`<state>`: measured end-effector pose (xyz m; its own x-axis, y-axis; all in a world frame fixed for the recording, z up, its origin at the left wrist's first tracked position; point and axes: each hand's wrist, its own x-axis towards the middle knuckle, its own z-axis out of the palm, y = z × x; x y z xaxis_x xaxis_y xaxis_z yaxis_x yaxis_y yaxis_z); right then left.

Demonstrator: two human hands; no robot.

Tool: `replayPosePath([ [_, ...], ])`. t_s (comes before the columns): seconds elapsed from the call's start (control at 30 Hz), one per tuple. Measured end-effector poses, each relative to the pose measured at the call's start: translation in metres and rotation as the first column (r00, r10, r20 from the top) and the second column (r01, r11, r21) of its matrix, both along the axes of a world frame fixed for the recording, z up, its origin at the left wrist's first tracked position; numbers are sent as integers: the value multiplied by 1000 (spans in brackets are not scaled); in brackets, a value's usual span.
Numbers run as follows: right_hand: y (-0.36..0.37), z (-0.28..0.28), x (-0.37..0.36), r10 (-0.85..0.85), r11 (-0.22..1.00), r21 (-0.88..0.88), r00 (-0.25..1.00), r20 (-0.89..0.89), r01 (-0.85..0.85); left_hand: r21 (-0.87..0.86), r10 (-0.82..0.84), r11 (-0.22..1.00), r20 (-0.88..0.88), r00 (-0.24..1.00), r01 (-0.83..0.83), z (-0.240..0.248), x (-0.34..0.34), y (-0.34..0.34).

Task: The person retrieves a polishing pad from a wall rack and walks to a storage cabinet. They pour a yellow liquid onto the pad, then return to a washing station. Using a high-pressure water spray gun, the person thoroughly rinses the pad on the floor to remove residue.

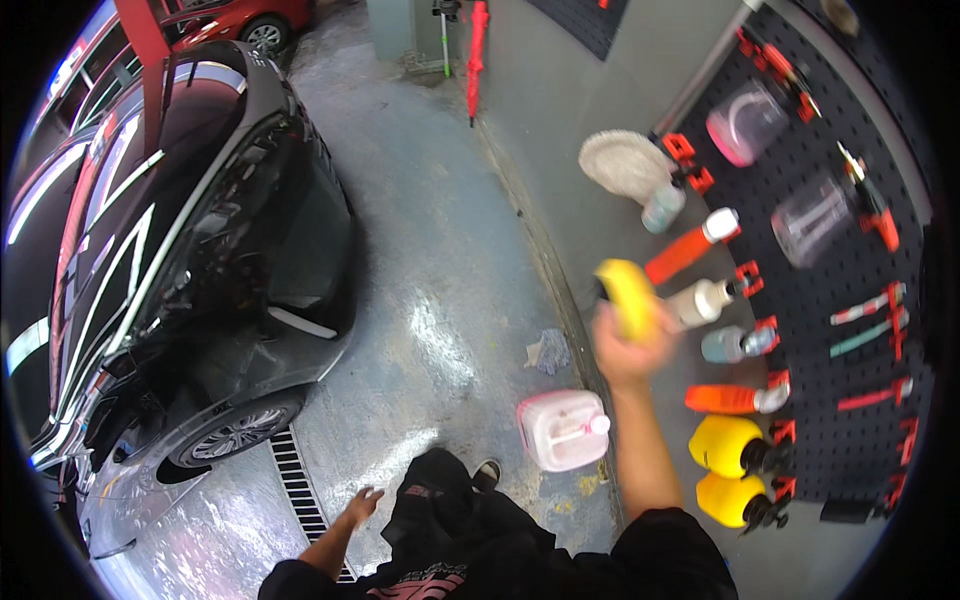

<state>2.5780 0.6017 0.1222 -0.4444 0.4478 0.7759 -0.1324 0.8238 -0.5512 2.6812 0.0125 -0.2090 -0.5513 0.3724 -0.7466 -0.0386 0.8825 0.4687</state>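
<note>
In front of the tool wall, my right hand (640, 350) is raised and wrapped round a yellow object (628, 290) with a dark patch on its left side. Motion blurs both, and the object's kind is unclear. Close behind the hand hang a beige bottle (702, 302) and an orange-red bottle with a white top (690, 248). My left hand (364, 504) hangs low at my side, near the car, with fingers loosely apart and nothing visible in it.
A black car (230, 250) stands at left, beside a floor drain grate (296, 480). A pinkish jug (562, 430) and a crumpled cloth (549, 352) lie by the wall's foot. The pegboard (760, 200) carries yellow bottles (728, 447), brushes and a round fluffy pad (625, 165).
</note>
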Motion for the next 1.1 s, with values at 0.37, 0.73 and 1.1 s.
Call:
replayPosePath([
  [0.37, 25, -81, -263, 128, 987, -155, 772, 623, -39, -101, 696, 700, 318, 644, -707, 18, -162, 108],
  [0.73, 112, -134, -462, 221, 871, -425, 578, 785, 244, 407, 725, 601, 84, 683, -688, 98, -657, 269],
  [1.1, 163, -41, -910, 525, 849, -414, 623, 580, -329, 55, 862, 418, 290, 415, -907, 81, -766, 304],
])
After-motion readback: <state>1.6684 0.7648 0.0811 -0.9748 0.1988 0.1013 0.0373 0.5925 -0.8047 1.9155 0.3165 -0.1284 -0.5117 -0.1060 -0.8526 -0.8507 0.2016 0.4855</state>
